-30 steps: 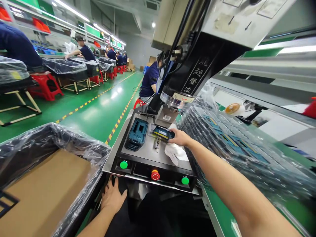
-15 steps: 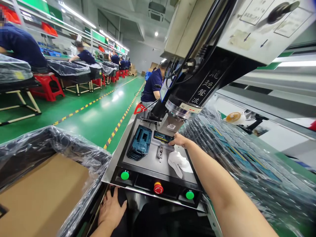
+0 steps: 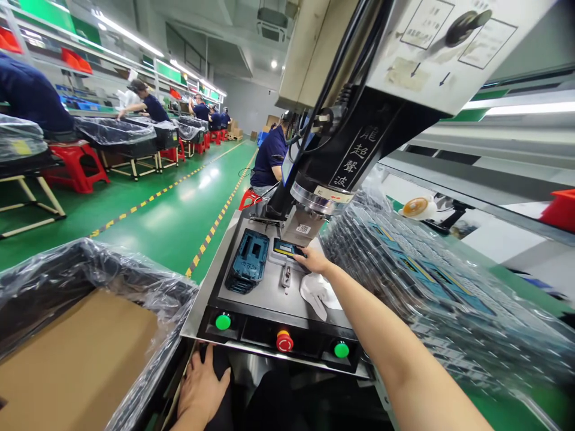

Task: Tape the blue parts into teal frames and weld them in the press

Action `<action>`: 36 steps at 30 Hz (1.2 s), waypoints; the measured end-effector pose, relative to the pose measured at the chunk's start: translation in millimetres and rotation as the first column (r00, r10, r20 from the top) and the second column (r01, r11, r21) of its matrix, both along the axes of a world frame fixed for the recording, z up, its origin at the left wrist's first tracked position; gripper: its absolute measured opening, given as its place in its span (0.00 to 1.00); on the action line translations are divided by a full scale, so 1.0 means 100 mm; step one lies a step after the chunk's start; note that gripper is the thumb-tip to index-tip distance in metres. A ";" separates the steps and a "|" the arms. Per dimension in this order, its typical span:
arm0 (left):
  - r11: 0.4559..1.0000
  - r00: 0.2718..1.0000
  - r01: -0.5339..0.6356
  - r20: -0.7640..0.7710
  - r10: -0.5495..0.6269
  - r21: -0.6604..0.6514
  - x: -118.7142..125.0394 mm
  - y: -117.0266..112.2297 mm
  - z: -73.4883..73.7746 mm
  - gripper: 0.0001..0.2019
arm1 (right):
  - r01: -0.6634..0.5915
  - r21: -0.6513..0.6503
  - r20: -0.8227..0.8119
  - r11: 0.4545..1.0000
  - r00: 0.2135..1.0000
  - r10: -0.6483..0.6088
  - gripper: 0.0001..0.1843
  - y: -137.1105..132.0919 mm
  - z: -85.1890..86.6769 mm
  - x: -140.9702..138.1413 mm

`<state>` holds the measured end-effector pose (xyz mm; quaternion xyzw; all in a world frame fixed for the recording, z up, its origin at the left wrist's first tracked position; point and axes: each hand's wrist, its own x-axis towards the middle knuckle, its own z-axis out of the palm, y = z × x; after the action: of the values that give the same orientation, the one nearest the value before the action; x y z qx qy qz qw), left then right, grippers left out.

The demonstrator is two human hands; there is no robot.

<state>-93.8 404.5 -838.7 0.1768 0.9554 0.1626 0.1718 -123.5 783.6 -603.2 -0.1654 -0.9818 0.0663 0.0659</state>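
Note:
My right hand (image 3: 313, 261) reaches forward and grips the near right end of a dark teal plastic cover with a yellow stripe (image 3: 286, 248). That cover is just below the metal horn (image 3: 302, 225) of an ultrasonic welding machine; whether it touches the fixture beneath, I cannot tell. To its left, a stack of teal plastic housings (image 3: 248, 261) stands on the metal worktable (image 3: 269, 299). A small metal fixture piece (image 3: 286, 276) and a white cloth or glove (image 3: 317, 294) lie nearer me. My left hand (image 3: 203, 383) rests below the table's front edge, fingers spread, holding nothing.
Two green buttons (image 3: 223, 322) and a red emergency stop (image 3: 284, 341) line the front panel. At left stands a plastic-lined bin (image 3: 179, 293) with cardboard inside. Stacked clear trays (image 3: 431, 299) of teal parts stand at right. A co-worker (image 3: 268, 157) sits beyond the machine.
The view has shifted slightly to the right. The cover in my right hand now shows more of its top face below the horn. My left hand stays in place.

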 end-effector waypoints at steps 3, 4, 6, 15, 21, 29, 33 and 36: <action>1.000 1.000 0.007 -0.002 -0.007 -0.007 0.00 0.01 0.00 0.35 | 0.011 0.023 -0.010 1.000 1.000 -0.011 0.23 -0.08 -0.03 0.02; 1.000 1.000 0.008 -0.005 -0.008 -0.006 0.01 0.02 -0.01 0.35 | 0.033 0.034 -0.018 0.999 0.999 -0.032 0.22 -0.12 -0.04 0.04; 1.000 1.000 0.003 -0.007 -0.003 -0.002 0.02 0.02 -0.02 0.35 | 0.078 0.051 -0.042 0.996 0.996 -0.076 0.21 -0.22 -0.07 0.06; 1.000 1.000 -0.001 -0.009 0.001 0.000 0.02 0.01 -0.03 0.35 | 0.104 0.055 -0.053 0.993 0.994 -0.101 0.19 -0.53 -0.13 0.06; 1.000 1.000 0.001 0.009 -0.001 -0.003 0.05 -0.01 0.03 0.36 | 0.155 0.040 -0.013 0.987 0.988 -0.155 0.19 -0.55 -0.09 0.03; 0.999 0.999 -0.006 -0.036 0.008 0.048 0.16 -0.22 -0.11 0.34 | 0.104 0.004 -0.286 0.995 0.953 -0.098 0.22 -1.01 -0.06 0.68; 0.979 0.993 -0.009 -0.116 0.033 0.203 0.20 -0.34 -0.22 0.30 | -0.031 -0.095 -0.365 0.995 0.931 -0.006 0.17 -1.26 -0.13 1.40; 0.929 0.969 0.030 -0.239 0.064 0.370 0.26 -0.36 -0.09 0.29 | 0.004 -0.146 -0.263 0.989 0.964 -0.043 0.21 -1.35 -0.30 1.88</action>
<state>-67.5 368.2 -847.7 0.2165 0.9229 0.3181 0.0135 64.2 648.4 -632.8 -0.1712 -0.9546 0.1580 0.1857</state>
